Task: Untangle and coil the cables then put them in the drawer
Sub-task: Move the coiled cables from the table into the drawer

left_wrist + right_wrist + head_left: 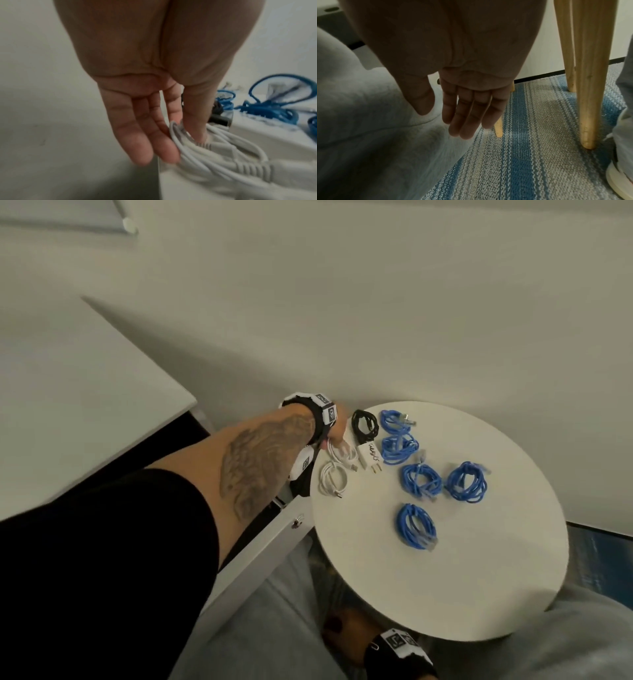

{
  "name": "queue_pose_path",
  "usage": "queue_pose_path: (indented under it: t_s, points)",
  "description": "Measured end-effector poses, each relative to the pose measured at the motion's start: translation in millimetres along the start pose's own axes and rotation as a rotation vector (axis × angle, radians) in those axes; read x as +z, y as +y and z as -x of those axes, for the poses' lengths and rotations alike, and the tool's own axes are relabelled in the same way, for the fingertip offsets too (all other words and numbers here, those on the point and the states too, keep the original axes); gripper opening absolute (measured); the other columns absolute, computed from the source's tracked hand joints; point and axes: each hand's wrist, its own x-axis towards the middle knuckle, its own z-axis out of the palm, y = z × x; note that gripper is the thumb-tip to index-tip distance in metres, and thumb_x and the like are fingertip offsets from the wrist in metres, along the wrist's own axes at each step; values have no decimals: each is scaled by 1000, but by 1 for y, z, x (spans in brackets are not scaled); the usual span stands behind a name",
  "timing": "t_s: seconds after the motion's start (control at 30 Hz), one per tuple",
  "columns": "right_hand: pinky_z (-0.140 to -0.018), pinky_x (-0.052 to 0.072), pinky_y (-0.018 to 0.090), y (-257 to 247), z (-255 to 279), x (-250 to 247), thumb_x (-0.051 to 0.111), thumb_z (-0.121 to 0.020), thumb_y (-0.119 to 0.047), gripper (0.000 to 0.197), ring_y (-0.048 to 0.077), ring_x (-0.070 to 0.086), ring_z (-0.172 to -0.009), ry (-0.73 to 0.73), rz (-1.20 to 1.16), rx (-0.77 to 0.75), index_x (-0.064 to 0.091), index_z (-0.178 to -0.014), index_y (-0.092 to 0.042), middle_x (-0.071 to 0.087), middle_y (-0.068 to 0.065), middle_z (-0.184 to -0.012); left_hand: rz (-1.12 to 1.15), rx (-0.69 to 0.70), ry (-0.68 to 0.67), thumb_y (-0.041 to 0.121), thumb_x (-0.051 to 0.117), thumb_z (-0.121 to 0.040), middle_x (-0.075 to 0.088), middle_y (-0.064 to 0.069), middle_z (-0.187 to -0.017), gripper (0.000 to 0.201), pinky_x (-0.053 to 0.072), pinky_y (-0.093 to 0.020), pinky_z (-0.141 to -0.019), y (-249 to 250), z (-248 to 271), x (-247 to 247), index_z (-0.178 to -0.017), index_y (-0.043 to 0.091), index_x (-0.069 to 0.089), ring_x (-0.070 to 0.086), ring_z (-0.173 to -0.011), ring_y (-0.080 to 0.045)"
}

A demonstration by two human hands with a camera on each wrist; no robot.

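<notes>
Left hand (154,75) fingers (137,143) long and nearly straight, with the thumb pinching a white cable coil (214,148) against them. Same coil at the left rim of the round white surface (445,577) in the head view, middle of the frame, under the left hand (337,429). Second white coil (331,479) just below it, lying flat. Small white plug (369,457) just right of the held coil. Black coil (365,423) above the plug, near the upper rim. Five blue coils to the right: one (395,419) at the top, one (399,448) under it, two side by side (420,481) (466,481) lower, and one (416,526) lowest, well apart from the rim.

Right hand (453,75) fingers (467,116) loose and straight, holding nothing, hanging low beside a grey trouser leg (359,108). Striped blue and grey carpet (522,155) under it. Pale wooden legs (589,81) at the right of that frame. White shoe (621,169) at the far right edge.

White drawer front (260,553) with a small metal knob at lower middle of the head view, left of the round surface. Cannot tell how far open. White desk top (68,405) at the left.
</notes>
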Motion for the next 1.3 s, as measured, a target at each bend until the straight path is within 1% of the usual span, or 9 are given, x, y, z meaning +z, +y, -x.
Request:
queue_pose_path:
  t_s: [0.17, 0.27, 0.5, 0.7, 0.77, 0.83, 0.97, 1.17, 1.3]
  points:
    - [-89, 50, 28, 0, -1, -1, 56, -92, -34, 29, 23, 64, -106, -14, -36, 20, 73, -109, -17, 71, 6, -116, 32, 88, 289, 6, 67, -84, 70, -9, -81, 14, 46, -17, -37, -20, 70, -67, -98, 7, 68, 69, -67, -21]
    - [-88, 50, 29, -1, 1, -3, 56, -92, -31, 27, 21, 64, -102, 11, -2, 38, 74, -107, -17, 71, 6, -113, 43, 60, 360, 14, 72, -83, 71, -8, -87, 17, 56, -26, -45, -52, 134, -91, -99, 12, 68, 67, -65, -14]
    - [-90, 53, 32, 5, -5, 10, 52, -76, -41, 38, 20, 67, -99, 31, 23, 52, 74, -102, -25, 73, 3, -110, -76, -83, 27, 24, 77, -80, 73, -8, -84, 17, 54, -25, -51, -121, 211, -20, -93, 16, 70, 65, -66, -14]
    - [-88, 51, 29, -6, 4, 3, 57, -91, -23, 24, 20, 66, -100, 51, -15, 46, 73, -108, -15, 73, 6, -110, -112, -141, -87, 27, 78, -80, 71, -4, -75, 21, 55, -23, -50, -131, 193, 36, -93, 13, 71, 66, -65, -15]
    - [-85, 50, 26, -4, 4, 3, 58, -92, -24, 21, 19, 66, -98, 63, -27, 37, 73, -105, -16, 73, 5, -110, -150, -165, -71, 29, 75, -82, 67, 2, -58, 21, 48, -16, -43, -126, 192, 16, -81, 9, 71, 61, -50, -7]
    - [-80, 49, 24, -3, 3, 3, 58, -93, -26, 14, 19, 65, -96, 69, -42, 53, 69, -98, -20, 72, 6, -108, -145, -137, 83, 29, 72, -85, 62, 6, -47, 25, 41, -12, -40, -114, 189, -23, -68, 12, 67, 54, -39, -4]
    - [-85, 48, 24, -2, 1, 2, 54, -91, -37, 30, 22, 65, -102, 38, -36, 78, 70, -110, -21, 70, 6, -114, -120, 33, 322, 35, 74, -82, 67, 5, -66, 18, 48, -24, -54, -59, 156, -79, -80, 19, 67, 60, -54, -10]
    - [-94, 51, 33, 18, -23, 14, 36, -60, -67, 70, 22, 65, -104, 54, -22, 44, 68, -111, -31, 70, 1, -116, -462, 180, -24, 37, 81, -73, 70, -2, -77, 30, 42, -24, -54, 7, 51, -24, -88, 14, 69, 60, -65, -17]
    - [-101, 43, 30, 2, -8, -1, 52, -83, -55, 42, 25, 60, -115, 28, 38, 4, 68, -115, -33, 66, 0, -125, -513, 214, -182, 40, 82, -72, 64, -2, -80, 38, 49, -29, -66, 10, 13, 13, -87, 10, 65, 54, -69, -19]
